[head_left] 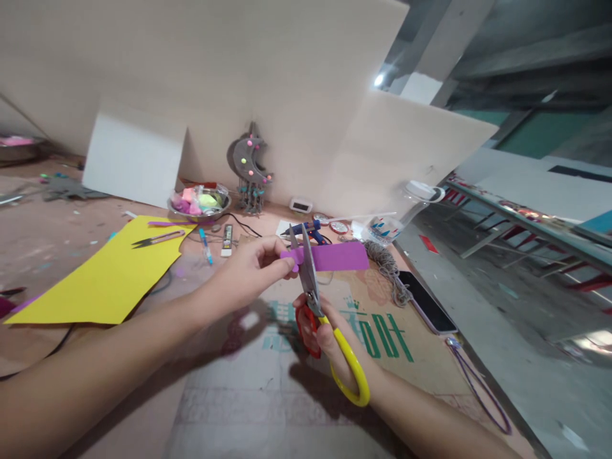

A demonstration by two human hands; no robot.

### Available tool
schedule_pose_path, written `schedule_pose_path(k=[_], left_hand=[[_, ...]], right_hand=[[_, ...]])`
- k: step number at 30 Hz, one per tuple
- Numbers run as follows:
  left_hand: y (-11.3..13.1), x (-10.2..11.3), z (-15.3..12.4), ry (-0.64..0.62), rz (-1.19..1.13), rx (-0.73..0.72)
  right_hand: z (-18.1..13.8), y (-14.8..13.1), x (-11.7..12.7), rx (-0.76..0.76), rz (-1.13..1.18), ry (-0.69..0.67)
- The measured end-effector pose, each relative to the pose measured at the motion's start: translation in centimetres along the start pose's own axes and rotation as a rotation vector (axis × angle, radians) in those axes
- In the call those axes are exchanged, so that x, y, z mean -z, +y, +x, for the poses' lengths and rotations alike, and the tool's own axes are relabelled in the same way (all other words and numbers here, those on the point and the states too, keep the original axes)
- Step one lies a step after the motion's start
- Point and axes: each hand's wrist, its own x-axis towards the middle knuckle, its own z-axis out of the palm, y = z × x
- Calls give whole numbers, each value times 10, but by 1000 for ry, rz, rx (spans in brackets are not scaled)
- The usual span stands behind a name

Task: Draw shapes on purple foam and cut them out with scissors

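Between the thumb and fingers of my left hand [268, 261] is the left end of a purple paper strip [340, 257], which reaches out to the right above the cardboard. My right hand [329, 331] grips scissors [310, 287] with one red and one yellow handle loop. Their blades point up and away from me, parted at the tips, and cross the strip close to my left fingertips. Whether the paper lies fully between both blades is hard to see. A notched, shaped edge shows at the pinched end.
Yellow paper [105, 268] lies at left with thread snips [157, 239] on it. Behind are a bowl of colourful clay [205, 203], a moon ornament [251, 166] and a blue glue gun [306, 229]. Grey yarn [387, 268], a phone [425, 303] and a clear jug [401, 213] stand near the right edge.
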Motion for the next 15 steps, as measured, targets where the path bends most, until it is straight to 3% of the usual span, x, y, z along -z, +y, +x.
schedule_pose_path(k=[15], left_hand=[[2,-5,-1,26,9,-7]], right_hand=[[0,2,-1,4,61,10]])
